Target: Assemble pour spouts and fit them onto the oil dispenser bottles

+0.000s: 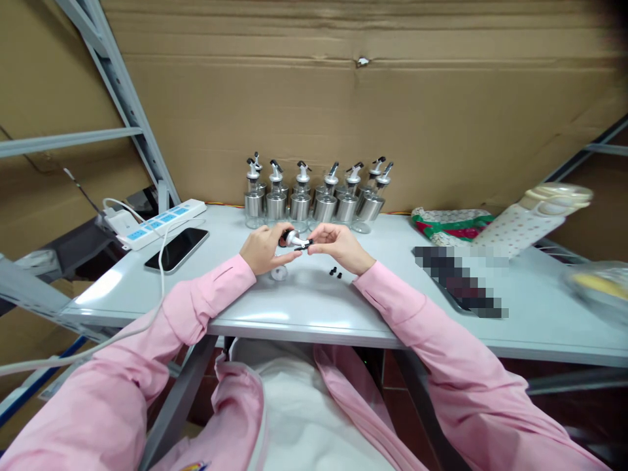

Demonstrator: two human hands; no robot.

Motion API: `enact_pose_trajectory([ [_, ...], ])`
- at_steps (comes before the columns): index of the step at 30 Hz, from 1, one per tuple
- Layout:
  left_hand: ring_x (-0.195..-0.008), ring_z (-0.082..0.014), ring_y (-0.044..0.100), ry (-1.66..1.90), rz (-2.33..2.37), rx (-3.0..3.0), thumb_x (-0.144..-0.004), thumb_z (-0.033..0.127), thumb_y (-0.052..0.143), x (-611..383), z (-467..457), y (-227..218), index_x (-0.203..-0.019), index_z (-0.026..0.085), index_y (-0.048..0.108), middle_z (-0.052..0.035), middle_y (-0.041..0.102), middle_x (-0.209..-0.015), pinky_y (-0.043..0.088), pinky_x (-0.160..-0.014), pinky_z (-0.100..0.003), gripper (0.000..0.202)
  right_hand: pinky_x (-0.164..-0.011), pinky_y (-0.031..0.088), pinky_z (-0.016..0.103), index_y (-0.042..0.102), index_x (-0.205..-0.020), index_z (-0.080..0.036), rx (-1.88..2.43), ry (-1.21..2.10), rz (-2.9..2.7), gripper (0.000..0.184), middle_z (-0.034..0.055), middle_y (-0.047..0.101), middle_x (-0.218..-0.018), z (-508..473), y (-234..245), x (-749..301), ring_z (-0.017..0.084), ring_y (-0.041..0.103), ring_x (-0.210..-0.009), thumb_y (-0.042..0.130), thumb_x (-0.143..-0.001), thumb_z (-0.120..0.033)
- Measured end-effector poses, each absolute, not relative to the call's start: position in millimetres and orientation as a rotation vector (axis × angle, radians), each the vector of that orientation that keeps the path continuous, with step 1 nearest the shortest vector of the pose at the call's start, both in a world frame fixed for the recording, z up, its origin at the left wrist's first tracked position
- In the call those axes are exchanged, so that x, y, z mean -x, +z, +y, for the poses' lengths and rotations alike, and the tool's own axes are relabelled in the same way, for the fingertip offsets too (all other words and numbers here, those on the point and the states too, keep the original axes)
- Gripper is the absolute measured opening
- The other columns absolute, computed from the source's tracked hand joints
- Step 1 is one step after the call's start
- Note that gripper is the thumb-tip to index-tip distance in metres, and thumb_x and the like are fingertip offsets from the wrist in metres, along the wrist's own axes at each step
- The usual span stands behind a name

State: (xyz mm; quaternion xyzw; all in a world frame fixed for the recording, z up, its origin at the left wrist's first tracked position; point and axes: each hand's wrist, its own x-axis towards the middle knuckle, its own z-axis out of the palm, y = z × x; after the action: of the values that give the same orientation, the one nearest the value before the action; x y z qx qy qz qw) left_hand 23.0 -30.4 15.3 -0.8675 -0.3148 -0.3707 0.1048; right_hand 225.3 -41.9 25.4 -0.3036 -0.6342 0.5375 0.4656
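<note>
My left hand point(265, 249) is closed around the black base end of a silver bottle pourer point(296, 240), which is held sideways above the table. At the pourer's spout tip, the thumb and fingers of my right hand point(341, 247) pinch its black flap point(305, 244). Below my left hand, a small clear round piece point(279, 273) rests on the tabletop. Small black plugs point(336, 272) lie just below my right hand. Behind both hands stand several glass and steel oil bottles point(299, 204), fitted with similar pourers.
A phone point(178, 250) and a power strip point(161, 224) with a white cable lie on the left of the table point(294, 320). To the right are a pixelated dark object point(458, 281), a patterned cloth point(451, 224) and a dotted white bottle point(524, 219). Cardboard stands behind.
</note>
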Motion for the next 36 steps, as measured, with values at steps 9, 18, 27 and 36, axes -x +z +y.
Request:
enact_pose_trajectory([
  [9, -0.065, -0.0137, 0.056, -1.036, -0.959, 2.614, -0.082, 0.051, 0.047, -23.4, -29.4, 15.1, -0.107, 0.013, 0.048, -0.0029, 0.062, -0.08, 0.037, -0.071, -0.028, 0.046, -0.07, 0.048, 0.027, 0.06, -0.074, -0.015, 0.74, 1.327, -1.542, 0.031, -0.0015, 0.065, -0.071, -41.1, 24.6, -225.2, 0.01, 0.061, -0.067, 0.079, -0.051, -0.021],
  [18, -0.065, -0.014, 0.055, -1.043, -0.981, 2.647, -0.086, 0.048, 0.04, -21.7, -26.3, 14.0, -0.102, 0.015, 0.05, -0.0027, 0.062, -0.079, 0.037, -0.073, -0.03, 0.038, -0.069, 0.05, 0.025, 0.056, -0.078, -0.016, 0.712, 1.407, -1.565, 0.036, -0.0033, 0.063, -0.071, -44.9, 26.8, -223.5, 0.009, 0.061, -0.066, 0.079, -0.05, -0.018],
  [27, -0.067, -0.0158, 0.055, -1.059, -0.981, 2.635, -0.08, 0.049, 0.051, -24.1, -27.4, 9.7, -0.107, 0.014, 0.044, -0.0006, 0.059, -0.072, 0.038, -0.07, -0.029, 0.044, -0.064, 0.048, 0.024, 0.058, -0.072, -0.015, 0.788, 1.335, -1.549, 0.034, -0.0026, 0.064, -0.067, -42.6, 27.3, -226.1, 0.009, 0.059, -0.061, 0.08, -0.046, -0.017],
  [36, -0.06, -0.0147, 0.05, -1.06, -1.007, 2.648, -0.077, 0.056, 0.051, -24.9, -28.8, 10.8, -0.105, 0.016, 0.044, 0.0, 0.057, -0.072, 0.038, -0.072, -0.031, 0.049, -0.061, 0.047, 0.025, 0.058, -0.069, -0.015, 0.776, 1.249, -1.586, 0.032, -0.0026, 0.062, -0.065, -44.9, 29.6, -225.5, 0.009, 0.058, -0.059, 0.08, -0.047, -0.022],
])
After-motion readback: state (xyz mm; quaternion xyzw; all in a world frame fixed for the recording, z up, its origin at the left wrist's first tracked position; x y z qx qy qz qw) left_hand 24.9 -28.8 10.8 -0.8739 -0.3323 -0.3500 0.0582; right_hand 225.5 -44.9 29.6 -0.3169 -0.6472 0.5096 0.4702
